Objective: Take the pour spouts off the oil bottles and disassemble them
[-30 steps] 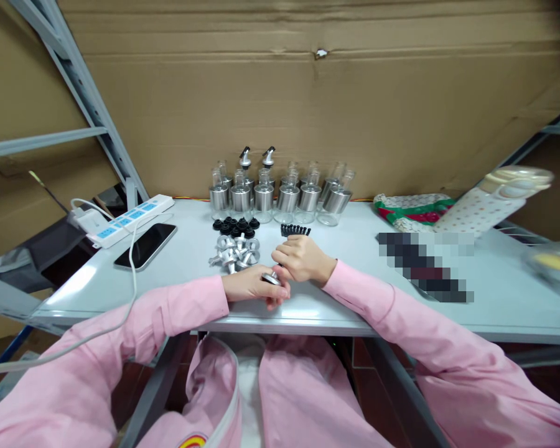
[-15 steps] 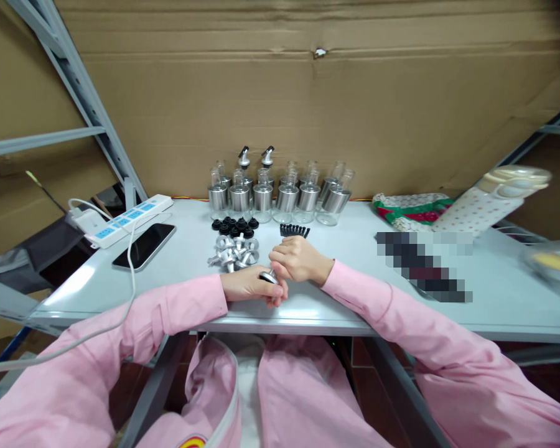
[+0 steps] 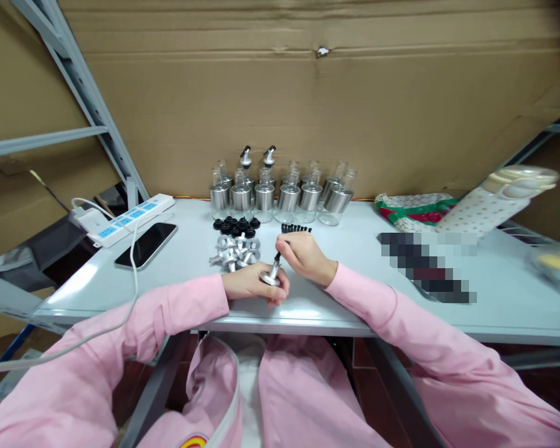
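Observation:
My left hand (image 3: 252, 284) is closed on a silver pourer spout (image 3: 271, 277) with a round base, near the table's front edge. Just right of it, my right hand (image 3: 305, 255) pinches a small black piece (image 3: 277, 256) at the spout's upper end. Behind my left hand lies a pile of silver spouts (image 3: 236, 251). Black ribbed stoppers (image 3: 236, 226) are grouped beyond that pile. A row of small black parts (image 3: 296, 228) sits behind my right hand. Several glass bottles with steel sleeves (image 3: 264, 199) stand farther back, two of them topped by spouts (image 3: 269, 155).
On the left are a phone (image 3: 147, 245), a white power strip (image 3: 133, 218) and a cable crossing my left sleeve. A patterned cloth (image 3: 413, 210), a dotted cup (image 3: 488, 205) and a pixelated object (image 3: 424, 267) occupy the right. Cardboard (image 3: 354, 112) rises behind.
My right hand has turned and shifted slightly right and up from my left hand. The spout in my left hand is now more upright, with the black piece showing at its top.

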`<state>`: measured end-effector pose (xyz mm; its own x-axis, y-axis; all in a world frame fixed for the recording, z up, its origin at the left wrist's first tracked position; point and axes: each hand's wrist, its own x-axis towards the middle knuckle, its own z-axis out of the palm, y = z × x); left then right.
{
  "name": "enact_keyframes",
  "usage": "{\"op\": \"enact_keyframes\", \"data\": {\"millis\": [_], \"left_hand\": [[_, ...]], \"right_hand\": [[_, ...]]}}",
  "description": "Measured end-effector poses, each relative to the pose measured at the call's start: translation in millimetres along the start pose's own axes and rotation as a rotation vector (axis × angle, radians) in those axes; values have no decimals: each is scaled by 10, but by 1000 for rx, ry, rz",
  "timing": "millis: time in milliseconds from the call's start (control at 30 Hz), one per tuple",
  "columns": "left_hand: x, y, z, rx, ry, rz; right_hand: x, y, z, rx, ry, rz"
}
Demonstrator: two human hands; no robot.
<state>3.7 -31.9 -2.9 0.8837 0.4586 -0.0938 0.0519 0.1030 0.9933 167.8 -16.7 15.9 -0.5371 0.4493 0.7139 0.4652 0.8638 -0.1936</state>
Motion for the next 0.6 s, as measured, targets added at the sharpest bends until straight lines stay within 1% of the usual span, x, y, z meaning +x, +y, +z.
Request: {"op": "enact_keyframes", "data": {"millis": [133,267,333,400,467,533,600], "left_hand": [[2,0,27,-83,22,-9],[-1,-5,29,-109,25,-18],[-2,-9,23,-94,25,-21],[-1,-13,18,-88,24,-15],[0,-16,16,-88,21,-8],[1,-18,16,-84,20,-3],[0,-17,15,-77,18,2]], "right_hand": [[80,162,-101,25,86,253],[107,427,-259,-10,186,438],[92,570,-321,3,183,524],[62,703,-365,102,148,616],[27,814,-402,203,80,701],[-10,901,-441,222,-44,748],[-43,967,-483,155,-208,744]]}}
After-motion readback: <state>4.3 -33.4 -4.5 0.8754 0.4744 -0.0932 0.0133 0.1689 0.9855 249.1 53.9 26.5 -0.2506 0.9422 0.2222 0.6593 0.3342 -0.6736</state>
